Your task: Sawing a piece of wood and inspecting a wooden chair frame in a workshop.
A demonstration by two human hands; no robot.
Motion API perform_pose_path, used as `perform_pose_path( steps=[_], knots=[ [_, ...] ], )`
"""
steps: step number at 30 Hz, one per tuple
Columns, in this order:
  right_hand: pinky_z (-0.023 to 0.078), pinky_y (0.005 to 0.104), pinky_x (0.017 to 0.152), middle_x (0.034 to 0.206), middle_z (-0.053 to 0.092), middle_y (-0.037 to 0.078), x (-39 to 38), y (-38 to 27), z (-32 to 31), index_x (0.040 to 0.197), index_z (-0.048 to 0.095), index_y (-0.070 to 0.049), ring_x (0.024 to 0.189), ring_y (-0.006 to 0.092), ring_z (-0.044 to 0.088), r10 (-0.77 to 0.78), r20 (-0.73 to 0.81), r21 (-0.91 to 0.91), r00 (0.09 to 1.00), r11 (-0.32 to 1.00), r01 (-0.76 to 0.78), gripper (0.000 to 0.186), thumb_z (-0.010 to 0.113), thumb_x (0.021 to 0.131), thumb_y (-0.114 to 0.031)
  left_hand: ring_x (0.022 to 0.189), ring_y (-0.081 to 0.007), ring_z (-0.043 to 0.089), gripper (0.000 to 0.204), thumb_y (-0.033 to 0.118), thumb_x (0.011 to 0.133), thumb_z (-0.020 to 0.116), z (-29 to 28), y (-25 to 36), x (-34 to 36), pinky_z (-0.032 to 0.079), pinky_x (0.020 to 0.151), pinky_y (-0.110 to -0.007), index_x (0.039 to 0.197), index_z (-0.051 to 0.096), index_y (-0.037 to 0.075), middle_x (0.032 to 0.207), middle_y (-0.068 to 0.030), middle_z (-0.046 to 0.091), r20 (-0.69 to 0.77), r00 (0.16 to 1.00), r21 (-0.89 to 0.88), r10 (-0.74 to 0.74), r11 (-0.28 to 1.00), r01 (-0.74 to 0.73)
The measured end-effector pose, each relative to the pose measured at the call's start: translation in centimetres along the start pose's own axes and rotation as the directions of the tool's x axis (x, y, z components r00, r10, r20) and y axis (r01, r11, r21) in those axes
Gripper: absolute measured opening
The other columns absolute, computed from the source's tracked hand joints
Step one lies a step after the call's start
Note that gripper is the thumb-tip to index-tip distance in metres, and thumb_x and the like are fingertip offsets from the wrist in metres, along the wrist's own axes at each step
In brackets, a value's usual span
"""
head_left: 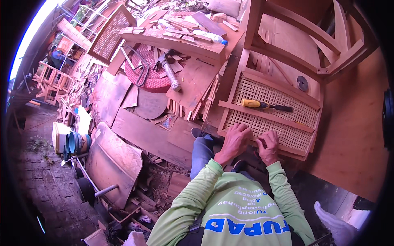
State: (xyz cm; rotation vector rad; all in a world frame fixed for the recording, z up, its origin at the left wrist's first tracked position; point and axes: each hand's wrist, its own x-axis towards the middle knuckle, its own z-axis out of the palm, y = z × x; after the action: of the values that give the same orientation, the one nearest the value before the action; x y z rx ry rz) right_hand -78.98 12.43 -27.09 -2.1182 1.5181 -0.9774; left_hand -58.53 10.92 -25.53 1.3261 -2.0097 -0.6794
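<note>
My left hand (237, 141) is closed, its bent fingertips at the near edge of a wooden frame filled with woven cane webbing (250, 91). Beside it, my right hand (267, 146) has thumb and fingers pinched together at that same edge. Whatever lies between the fingers of either hand is too small or hidden to make out. A loose wooden strip (266, 116) lies across the webbing just beyond my hands. Past the strip rests a chisel (255, 103) with a yellow handle and dark blade. A dark round disc (302, 83) sits farther back by the frame.
A wooden chair frame (295, 24) rises at the far right. On the left bench are a hammer (169, 74), a hacksaw frame (137, 67), a red woven round seat (154, 84) and a blue-capped bottle (211, 37). Buckets (78, 142) and a curved board (115, 162) stand at lower left.
</note>
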Motion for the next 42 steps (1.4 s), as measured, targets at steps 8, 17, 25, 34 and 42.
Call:
perform_pose_path(
  steps=[8,17,25,34,42],
  knots=[
    [0.047,0.0445,0.087,0.098,0.057,0.006,0.3,-1.1,2.0,0.089,0.068,-0.011,0.098,0.0293,0.058,0.029,-0.036,0.043,0.999,0.999,-0.027,0.020,0.082,0.077,-0.017,0.103,-0.0348,0.060,0.029,-0.006,0.077,0.068,-1.9,-1.2,-0.2,0.049,0.090,-0.045,0.100,0.074,0.011,0.104,-0.0089,0.068,0.053,0.997,0.007,-0.063,0.998,0.062],
    [0.046,0.0442,0.088,0.101,0.054,0.005,-1.0,-0.6,1.9,0.093,0.066,-0.012,0.101,0.0282,0.056,0.073,-0.109,-0.010,0.991,0.997,-0.075,0.019,0.081,0.082,-0.018,0.101,-0.0323,0.061,0.030,-0.007,0.077,0.073,-1.9,0.6,1.4,0.048,0.089,-0.043,0.102,0.073,0.010,0.103,-0.0084,0.068,0.156,0.987,0.036,0.029,0.999,-0.035],
    [0.045,0.0476,0.095,0.109,0.054,0.009,-1.3,-0.8,0.4,0.098,0.065,-0.010,0.109,0.0305,0.055,0.038,-0.165,-0.038,0.986,0.998,-0.044,0.027,0.082,0.081,-0.021,0.105,-0.0323,0.063,0.029,-0.007,0.080,0.073,-2.1,0.9,1.5,0.051,0.092,-0.044,0.104,0.073,0.008,0.108,-0.0094,0.067,0.222,0.975,0.018,-0.024,1.000,0.020],
    [0.033,0.0579,0.122,0.130,0.054,0.015,-7.4,5.5,-7.2,0.132,0.059,-0.003,0.129,0.0367,0.051,0.126,-0.132,-0.243,0.983,0.957,-0.155,0.070,0.090,0.076,-0.032,0.105,-0.0293,0.065,0.020,-0.003,0.081,0.073,-2.4,1.7,1.6,0.054,0.092,-0.040,0.100,0.075,0.005,0.104,-0.0102,0.068,0.229,0.972,0.014,-0.057,0.998,0.055],
    [0.029,0.0605,0.126,0.124,0.059,0.012,-9.4,7.8,-4.5,0.131,0.061,-0.003,0.124,0.0343,0.057,0.035,-0.251,-0.157,0.967,0.985,-0.076,0.060,0.085,0.080,-0.022,0.100,-0.0277,0.067,0.020,0.001,0.080,0.073,-2.3,-1.4,1.6,0.055,0.088,-0.038,0.099,0.076,0.006,0.101,-0.0103,0.069,0.257,0.960,0.038,-0.115,0.993,0.109]
  ],
)
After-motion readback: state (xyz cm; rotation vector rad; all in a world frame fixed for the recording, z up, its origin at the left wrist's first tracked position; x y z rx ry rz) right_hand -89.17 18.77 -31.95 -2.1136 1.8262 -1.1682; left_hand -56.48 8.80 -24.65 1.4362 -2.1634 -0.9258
